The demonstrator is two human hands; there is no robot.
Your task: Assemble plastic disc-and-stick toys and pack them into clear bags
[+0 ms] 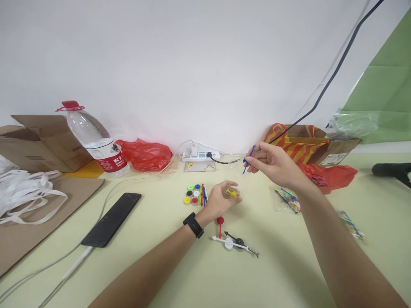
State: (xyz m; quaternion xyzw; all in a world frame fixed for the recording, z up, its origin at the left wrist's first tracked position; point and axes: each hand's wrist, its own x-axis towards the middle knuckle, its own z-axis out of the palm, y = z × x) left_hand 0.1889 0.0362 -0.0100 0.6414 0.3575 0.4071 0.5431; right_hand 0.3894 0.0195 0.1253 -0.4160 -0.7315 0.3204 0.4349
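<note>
My left hand [220,200], with its fingers curled, holds a yellow spinner [231,193] a little above the table. Raised higher, to the right, my right hand [268,161] pinches a blue arrow spinner [248,160] between thumb and fingers. Below my left hand lie a red spinner [220,222], a white spinner [228,244] and a black spinner [239,242], the last two crossing. Left of that hand are several coloured round discs, among them a yellow disc [186,200], beside a row of loose coloured arrows [202,194], partly hidden by the hand.
Bagged spinner parts [287,199] lie under my right forearm, and another bag [352,226] farther right. A power strip [201,155] stands by the wall. On the left are a phone [111,220] on a cable, a large bottle [96,141] and a carton [58,145].
</note>
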